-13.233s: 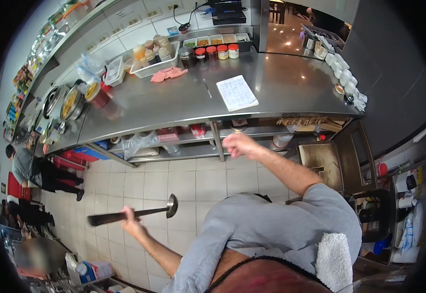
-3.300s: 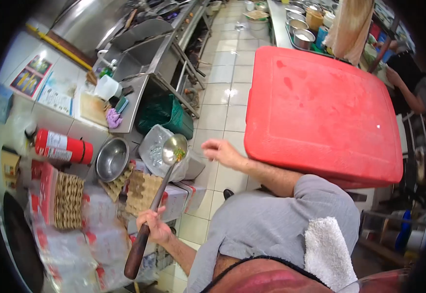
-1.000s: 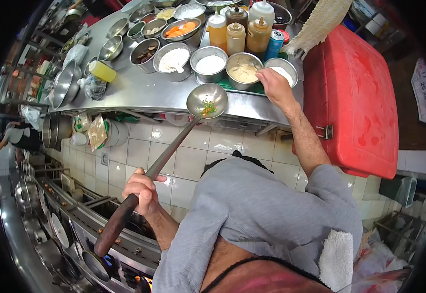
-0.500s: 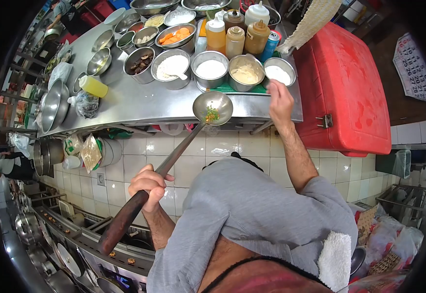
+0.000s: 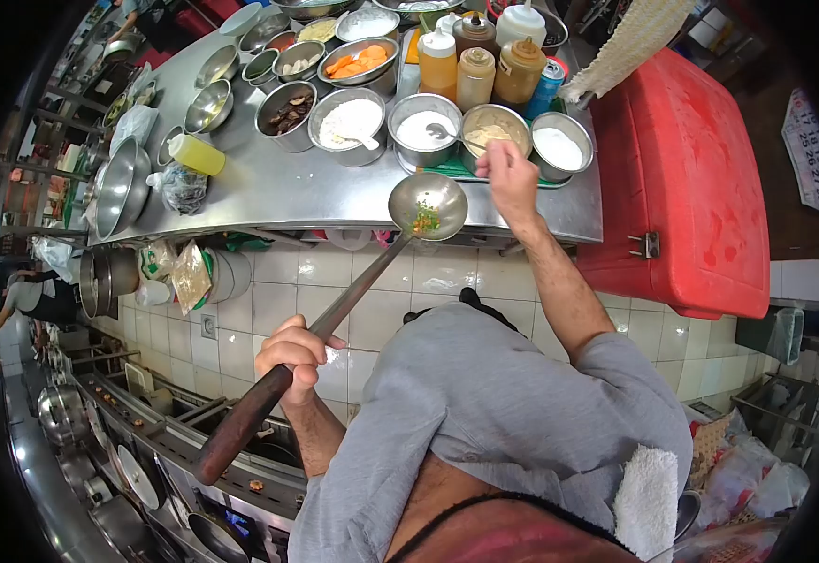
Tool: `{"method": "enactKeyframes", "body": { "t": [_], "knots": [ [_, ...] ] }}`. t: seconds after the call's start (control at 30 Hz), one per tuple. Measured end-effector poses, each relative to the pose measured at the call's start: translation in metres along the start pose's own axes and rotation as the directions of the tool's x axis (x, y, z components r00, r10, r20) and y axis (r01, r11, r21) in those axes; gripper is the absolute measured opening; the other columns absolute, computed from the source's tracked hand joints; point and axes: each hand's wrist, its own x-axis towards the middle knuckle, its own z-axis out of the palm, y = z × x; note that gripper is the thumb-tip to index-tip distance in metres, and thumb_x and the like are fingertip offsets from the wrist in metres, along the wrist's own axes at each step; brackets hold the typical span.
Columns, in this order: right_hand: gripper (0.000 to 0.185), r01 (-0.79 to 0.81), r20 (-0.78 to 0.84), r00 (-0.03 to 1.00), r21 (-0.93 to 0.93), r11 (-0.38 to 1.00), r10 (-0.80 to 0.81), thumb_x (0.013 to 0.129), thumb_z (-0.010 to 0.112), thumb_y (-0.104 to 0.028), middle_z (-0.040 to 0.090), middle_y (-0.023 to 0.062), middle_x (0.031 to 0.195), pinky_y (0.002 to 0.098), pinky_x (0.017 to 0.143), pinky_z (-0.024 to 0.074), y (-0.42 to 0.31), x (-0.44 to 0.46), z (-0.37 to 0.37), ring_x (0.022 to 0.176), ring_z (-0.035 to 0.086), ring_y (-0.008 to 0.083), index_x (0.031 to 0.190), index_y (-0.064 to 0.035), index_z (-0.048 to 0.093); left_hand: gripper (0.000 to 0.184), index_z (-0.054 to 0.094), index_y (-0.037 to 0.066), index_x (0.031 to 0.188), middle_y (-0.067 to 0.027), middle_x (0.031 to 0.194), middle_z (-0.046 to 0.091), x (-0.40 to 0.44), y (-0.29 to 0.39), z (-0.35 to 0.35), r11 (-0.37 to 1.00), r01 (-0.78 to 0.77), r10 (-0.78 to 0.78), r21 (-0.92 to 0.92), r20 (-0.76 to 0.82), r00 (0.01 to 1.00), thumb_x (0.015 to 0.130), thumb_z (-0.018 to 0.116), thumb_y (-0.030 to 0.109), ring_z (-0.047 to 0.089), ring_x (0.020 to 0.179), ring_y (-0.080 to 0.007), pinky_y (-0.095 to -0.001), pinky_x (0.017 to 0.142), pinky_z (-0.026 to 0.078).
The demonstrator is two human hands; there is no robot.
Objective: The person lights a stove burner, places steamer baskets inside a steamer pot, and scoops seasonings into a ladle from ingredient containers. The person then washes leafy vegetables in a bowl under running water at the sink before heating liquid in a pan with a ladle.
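Note:
My left hand (image 5: 292, 357) is wrapped round the handle of a long metal ladle (image 5: 428, 205) with a dark wooden grip. Its bowl hangs by the steel table's front edge, with chopped green and orange bits in it. My right hand (image 5: 511, 183) pinches a metal spoon (image 5: 439, 130). The spoon's tip is over a metal bowl of white powder (image 5: 420, 127); whether it touches the powder I cannot tell. Under the spoon's handle stands a bowl of beige powder (image 5: 494, 129). To its right is another bowl of white powder (image 5: 559, 148).
A bowl of white granules with a white scoop (image 5: 351, 122) and one of dark pieces (image 5: 289, 114) stand left. Behind are sliced carrots (image 5: 358, 64), squeeze bottles (image 5: 477, 75) and a blue can (image 5: 548, 87). A red cooler box (image 5: 681, 178) borders the table's right end.
My right hand has moved left, from the rightmost bowl, bringing the spoon over the white powder. The ladle stays in my left hand; the whole view has shifted slightly.

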Motion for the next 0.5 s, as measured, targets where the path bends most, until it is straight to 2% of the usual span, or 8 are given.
{"method": "enactKeyframes", "body": {
  "t": [0.07, 0.1, 0.17, 0.23, 0.33, 0.4, 0.43, 0.5],
  "knots": [
    [0.024, 0.098, 0.089, 0.992, -0.170, 0.980, -0.084, 0.092, 0.047, -0.020, 0.061, 0.0067, 0.066, 0.0265, 0.048, 0.0453, 0.010, 0.009, 0.016, 0.053, 0.058, 0.0122, 0.088, 0.0010, 0.056, 0.038, 0.048, 0.006, 0.064, -0.0052, 0.054, 0.050, 0.000, 0.003, 0.004, 0.999, 0.001, -0.001, 0.041, 0.000, 1.000, 0.081, 0.063, 0.036, 0.032, 0.045, -0.0111, -0.0267, 0.037, 0.044],
    [0.024, 0.098, 0.093, 0.992, -0.163, 0.982, -0.084, 0.092, 0.047, -0.020, 0.061, 0.0067, 0.066, 0.0265, 0.048, 0.0453, 0.018, 0.014, 0.021, 0.053, 0.058, 0.0122, 0.088, 0.0010, 0.056, 0.037, 0.048, 0.006, 0.064, -0.0051, 0.054, 0.050, 0.000, 0.004, 0.006, 0.999, 0.003, -0.003, 0.052, -0.003, 1.000, 0.080, 0.064, 0.035, 0.033, 0.045, -0.0112, -0.0264, 0.037, 0.043],
    [0.024, 0.247, 0.128, 0.967, -0.279, 0.928, -0.219, 0.092, 0.046, -0.021, 0.061, 0.0076, 0.064, 0.0286, 0.047, 0.0464, 0.033, 0.021, 0.029, 0.052, 0.059, 0.0139, 0.087, 0.0000, 0.056, 0.036, 0.048, 0.006, 0.065, -0.0051, 0.054, 0.050, 0.000, 0.006, 0.009, 0.998, 0.008, -0.008, 0.068, -0.007, 1.000, 0.080, 0.064, 0.034, 0.033, 0.045, -0.0113, -0.0260, 0.037, 0.042],
    [0.024, 0.255, 0.144, 0.965, -0.297, 0.920, -0.220, 0.092, 0.046, -0.022, 0.061, 0.0076, 0.063, 0.0285, 0.047, 0.0468, 0.037, 0.022, 0.032, 0.051, 0.059, 0.0144, 0.085, -0.0004, 0.055, 0.034, 0.048, 0.006, 0.065, -0.0051, 0.054, 0.051, -0.002, 0.006, 0.010, 0.996, 0.004, -0.003, 0.087, -0.008, 1.000, 0.080, 0.065, 0.032, 0.035, 0.044, -0.0116, -0.0258, 0.037, 0.040],
    [0.025, 0.181, 0.130, 0.980, -0.265, 0.947, -0.150, 0.092, 0.045, -0.022, 0.060, 0.0073, 0.062, 0.0287, 0.047, 0.0467, 0.035, 0.022, 0.035, 0.050, 0.059, 0.0144, 0.085, -0.0002, 0.055, 0.032, 0.048, 0.006, 0.065, -0.0050, 0.054, 0.051, -0.003, 0.006, 0.012, 0.996, 0.004, -0.002, 0.086, -0.022, 1.000, 0.079, 0.065, 0.030, 0.036, 0.043, -0.0118, -0.0260, 0.038, 0.037],
    [0.026, 0.045, 0.103, 0.994, -0.168, 0.985, -0.028, 0.092, 0.044, -0.023, 0.061, 0.0067, 0.062, 0.0278, 0.045, 0.0456, 0.028, 0.021, 0.034, 0.049, 0.059, 0.0134, 0.084, -0.0002, 0.055, 0.031, 0.048, 0.006, 0.065, -0.0052, 0.054, 0.051, -0.004, 0.006, 0.013, 0.996, 0.003, 0.000, 0.084, -0.033, 0.999, 0.079, 0.065, 0.028, 0.036, 0.043, -0.0119, -0.0262, 0.038, 0.037],
    [0.026, 0.047, 0.103, 0.994, -0.167, 0.985, -0.029, 0.092, 0.044, -0.023, 0.061, 0.0067, 0.062, 0.0278, 0.045, 0.0456, 0.028, 0.021, 0.034, 0.049, 0.059, 0.0134, 0.084, -0.0002, 0.055, 0.030, 0.048, 0.006, 0.065, -0.0054, 0.053, 0.051, -0.003, 0.006, 0.013, 0.997, -0.001, 0.004, 0.079, -0.039, 0.999, 0.079, 0.065, 0.027, 0.036, 0.043, -0.0120, -0.0264, 0.038, 0.037],
    [0.028, -0.105, 0.067, 0.992, -0.081, 0.991, 0.110, 0.093, 0.043, -0.024, 0.061, 0.0064, 0.063, 0.0255, 0.042, 0.0439, 0.027, 0.023, 0.033, 0.050, 0.059, 0.0118, 0.084, -0.0001, 0.055, 0.029, 0.049, 0.006, 0.065, -0.0056, 0.053, 0.051, -0.004, 0.005, 0.012, 0.997, -0.006, 0.009, 0.078, -0.035, 0.999, 0.079, 0.065, 0.026, 0.036, 0.043, -0.0121, -0.0264, 0.038, 0.037]
  ]
}}
